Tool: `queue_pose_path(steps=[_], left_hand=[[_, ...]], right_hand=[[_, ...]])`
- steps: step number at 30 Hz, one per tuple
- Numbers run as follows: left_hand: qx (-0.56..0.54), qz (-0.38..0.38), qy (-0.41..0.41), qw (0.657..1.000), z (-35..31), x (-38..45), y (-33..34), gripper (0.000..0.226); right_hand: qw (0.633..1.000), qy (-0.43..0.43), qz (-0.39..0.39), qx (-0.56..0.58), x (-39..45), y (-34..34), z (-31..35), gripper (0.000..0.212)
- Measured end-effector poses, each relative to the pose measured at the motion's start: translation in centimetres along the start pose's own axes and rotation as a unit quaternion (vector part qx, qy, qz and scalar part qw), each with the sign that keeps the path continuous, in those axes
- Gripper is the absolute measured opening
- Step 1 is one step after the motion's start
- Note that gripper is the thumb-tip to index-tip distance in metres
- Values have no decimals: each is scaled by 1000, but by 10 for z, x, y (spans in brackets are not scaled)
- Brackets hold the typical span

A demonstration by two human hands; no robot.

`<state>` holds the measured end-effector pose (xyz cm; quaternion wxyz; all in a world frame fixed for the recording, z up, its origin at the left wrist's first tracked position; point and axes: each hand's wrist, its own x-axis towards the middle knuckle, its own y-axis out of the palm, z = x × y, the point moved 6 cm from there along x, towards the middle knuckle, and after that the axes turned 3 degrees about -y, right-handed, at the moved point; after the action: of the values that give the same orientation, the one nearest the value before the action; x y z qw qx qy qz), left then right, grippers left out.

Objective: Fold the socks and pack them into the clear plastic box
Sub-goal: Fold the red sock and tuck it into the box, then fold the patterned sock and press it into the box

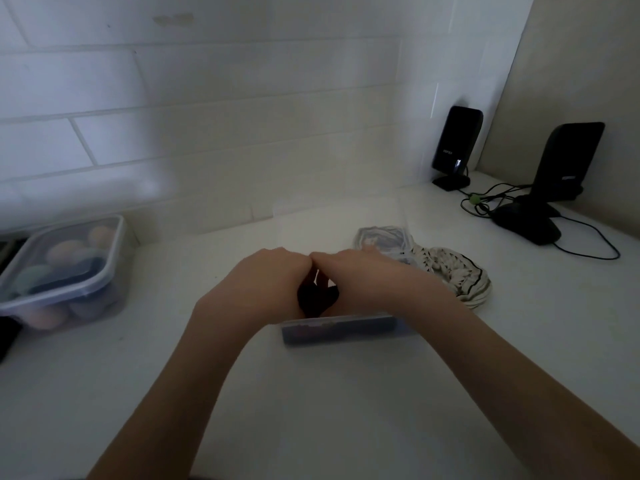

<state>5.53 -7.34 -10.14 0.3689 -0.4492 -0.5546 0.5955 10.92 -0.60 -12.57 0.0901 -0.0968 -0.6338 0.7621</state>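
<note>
My left hand (266, 282) and my right hand (367, 278) meet knuckle to knuckle over the middle of the white table, both gripping a bunched black sock (317, 299) held between them. Just below the hands stands the clear plastic box (339, 329), its near wall showing dark fabric inside. Its far end reaches behind my right hand, where a grey-blue folded sock (382, 239) shows through the plastic. A white sock with dark stripes (457, 275) lies crumpled on the table to the right of the box.
A lidded clear container (65, 268) with coloured rounded items stands at the left. Two black speakers (455, 143) (564, 161), a black mouse (526, 223) and cables (485, 202) fill the back right corner. A tiled wall runs behind the table.
</note>
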Motion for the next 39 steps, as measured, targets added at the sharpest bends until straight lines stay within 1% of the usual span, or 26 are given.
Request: queue_pose_path(steps=[3, 4, 6, 8, 9, 12, 14, 15, 18, 19, 20, 23, 25, 27, 29, 30, 31, 32, 33, 34, 35, 36, 37, 38, 39], left_hand=[[-63, 40, -4, 997, 5, -4, -3, 41], [-69, 48, -5, 996, 7, -7, -5, 45], [-62, 50, -9, 997, 10, -11, -7, 47], [-60, 33, -12, 998, 12, -13, -10, 45], [-62, 20, -13, 998, 12, -14, -12, 41], [-76, -11, -20, 997, 10, -15, -18, 28], [-89, -26, -21, 995, 6, -15, -22, 26], [-97, -33, -18, 995, 3, -14, -23, 26], [-113, -57, 1, 992, -8, -14, -25, 30], [-119, -68, 12, 990, -12, -14, -25, 31], [-127, -79, 25, 988, -17, -12, -25, 32], [-149, -102, 80, 980, -34, -2, -23, 33], [-165, -104, 123, 973, -46, 6, -20, 34], [-169, -86, 153, 970, -55, 14, -14, 36], [-158, -60, 167, 971, -62, 20, -5, 42], [-150, -50, 172, 972, -65, 22, -1, 45], [-146, -44, 175, 973, -66, 24, 2, 46], [-146, -41, 177, 973, -67, 24, 4, 46], [-146, -42, 179, 972, -67, 25, 5, 44], [-148, -46, 181, 971, -66, 25, 6, 42], [-153, -51, 183, 970, -65, 25, 6, 40], [-161, -57, 186, 968, -63, 25, 6, 39], [-173, -64, 190, 964, -62, 24, 5, 38], [-187, -75, 196, 960, -61, 23, 4, 38], [-203, -89, 202, 954, -60, 22, 2, 37]], right_hand=[[990, 11, 64, 121, -8, -11, -7, 53], [987, 11, 70, 144, -12, -19, -10, 54], [984, 20, 51, 169, -21, -37, -18, 52], [983, 47, 23, 178, -32, -52, -31, 49], [983, 60, 19, 174, -37, -58, -36, 44], [986, 90, 33, 133, -54, -70, -49, 18], [984, 113, 43, 134, -62, -75, -55, 10], [980, 121, 61, 143, -66, -75, -56, 13], [964, 133, 180, 147, -74, -64, -49, 16], [960, 132, 203, 140, -74, -59, -47, 15], [961, 129, 207, 131, -72, -57, -47, 14], [971, 140, 175, 80, -64, -55, -49, 16], [970, 158, 185, 17, -59, -49, -53, 21], [966, 173, 190, -9, -54, -40, -54, 24], [966, 177, 188, -9, -49, -35, -55, 21], [968, 168, 187, 2, -49, -35, -57, 16], [971, 154, 181, 28, -49, -38, -59, 10], [974, 142, 166, 63, -51, -42, -63, 10], [975, 142, 131, 108, -53, -49, -71, 10], [974, 151, 76, 148, -56, -59, -82, 9], [973, 163, 10, 162, -58, -68, -96, 8], [971, 177, -43, 153, -61, -75, -111, 7], [969, 199, -64, 134, -64, -76, -124, 9], [966, 226, -39, 118, -66, -70, -134, 9], [961, 254, 20, 106, -66, -57, -139, 8]])
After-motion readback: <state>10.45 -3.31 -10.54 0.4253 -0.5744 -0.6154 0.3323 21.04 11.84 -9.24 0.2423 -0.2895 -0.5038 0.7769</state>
